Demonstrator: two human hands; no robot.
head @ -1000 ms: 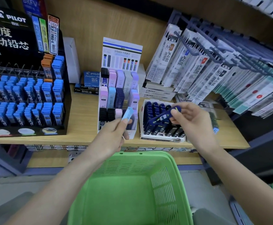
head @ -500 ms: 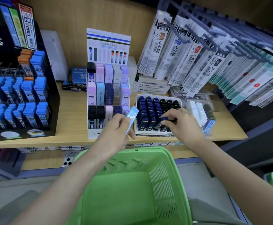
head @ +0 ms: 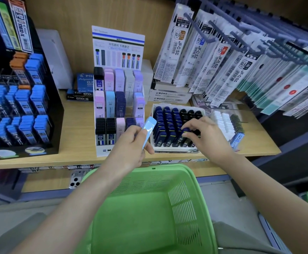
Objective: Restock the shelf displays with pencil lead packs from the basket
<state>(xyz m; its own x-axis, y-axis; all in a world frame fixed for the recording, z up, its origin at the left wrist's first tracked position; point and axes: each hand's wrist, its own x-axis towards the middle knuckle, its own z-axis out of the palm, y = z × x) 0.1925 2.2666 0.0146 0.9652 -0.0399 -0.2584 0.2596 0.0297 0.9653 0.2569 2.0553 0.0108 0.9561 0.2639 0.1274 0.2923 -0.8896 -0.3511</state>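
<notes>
My left hand pinches a light blue lead pack, held tilted in front of the white tiered display of pastel and black packs. My right hand curls over the front rows of the white box of navy and black packs, fingers around a navy pack standing in its row. The green basket sits below the shelf edge between my forearms; the part of its inside that I can see holds nothing.
A black display of blue lead packs stands at the left. Hanging refill packets on hooks crowd the right. Flat MONO boxes lie behind the navy box, and a clear tray of white and dark packs sits beside my right hand.
My right hand brought the navy pack down from the air into the box's front rows. My left hand kept the light blue pack and barely shifted. The camera moved closer.
</notes>
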